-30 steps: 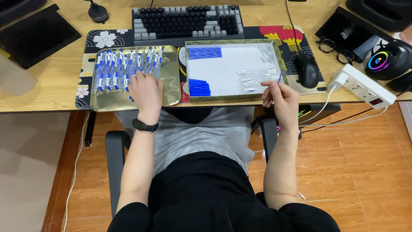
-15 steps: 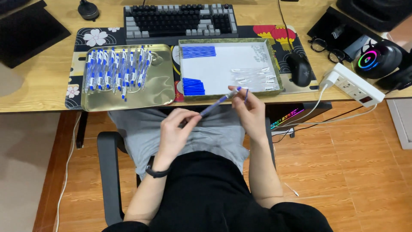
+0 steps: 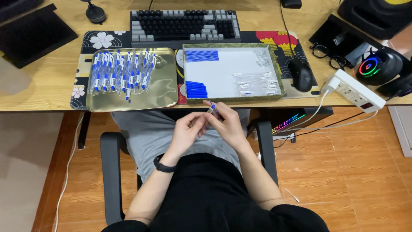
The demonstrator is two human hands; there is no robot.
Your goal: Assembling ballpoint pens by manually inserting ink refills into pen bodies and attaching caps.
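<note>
Both hands meet over the lap, just below the bench point(image 3: 43, 92) edge. The left hand point(image 3: 185, 132) and right hand point(image 3: 227, 124) each pinch a blue-and-clear pen point(image 3: 211, 109), fingers closed around it, its tip pointing to 12 o'clock. At 10 o'clock lies a gold tray point(image 3: 163, 92) of matching pens; at 12 o'clock a white-lined box point(image 3: 231, 99) of pen parts.

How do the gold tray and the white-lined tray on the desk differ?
The gold tray is shiny metal and holds a row of assembled blue-and-white pens. The white-lined tray is matte, green-rimmed, and holds loose parts: two blue piles and some clear pieces. Both sit side by side at the desk's front edge.
</note>
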